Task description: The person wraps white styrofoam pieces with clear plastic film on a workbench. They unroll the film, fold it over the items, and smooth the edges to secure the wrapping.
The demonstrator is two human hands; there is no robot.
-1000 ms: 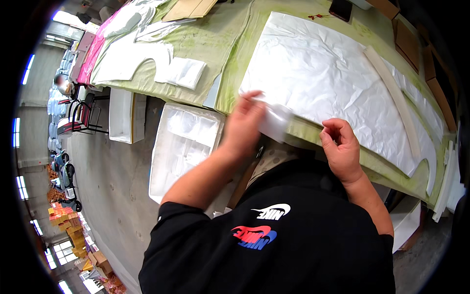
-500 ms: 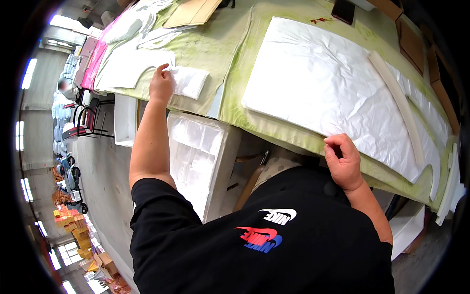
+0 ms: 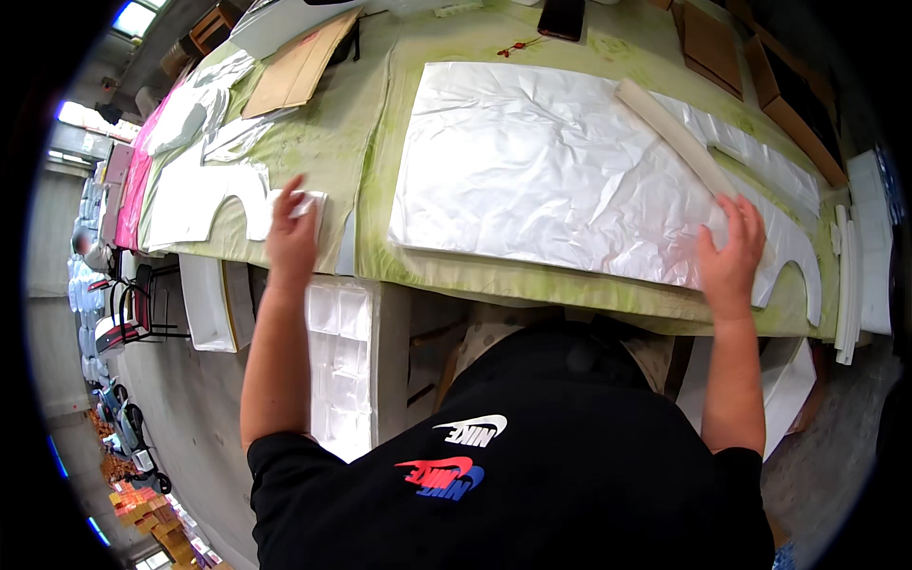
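My left hand (image 3: 293, 237), slightly blurred, hovers at the near edge of the table with its fingers apart, in front of a small folded white plastic packet (image 3: 312, 211) that it partly hides. My right hand (image 3: 733, 255) is open over the right part of a wide stack of crinkled white plastic sheets (image 3: 513, 161). Its thumb stands apart from the fingers, and the fingertips meet the near end of a long beige strip (image 3: 670, 128) lying slantwise on the stack. Whether they press on the strip I cannot tell.
A green-stained cloth (image 3: 370, 123) covers the table. White cut-out plastic pieces (image 3: 190, 195) and a flat cardboard piece (image 3: 304, 62) lie at left. A dark phone (image 3: 562, 17) is at the back. Cardboard boxes (image 3: 793, 104) stand at right; a white divided crate (image 3: 342, 370) sits below.
My right hand has moved from the stack's near edge up to the strip's end, its fingers opening. My left hand has come away from the folded packet. The view has shifted to the right.
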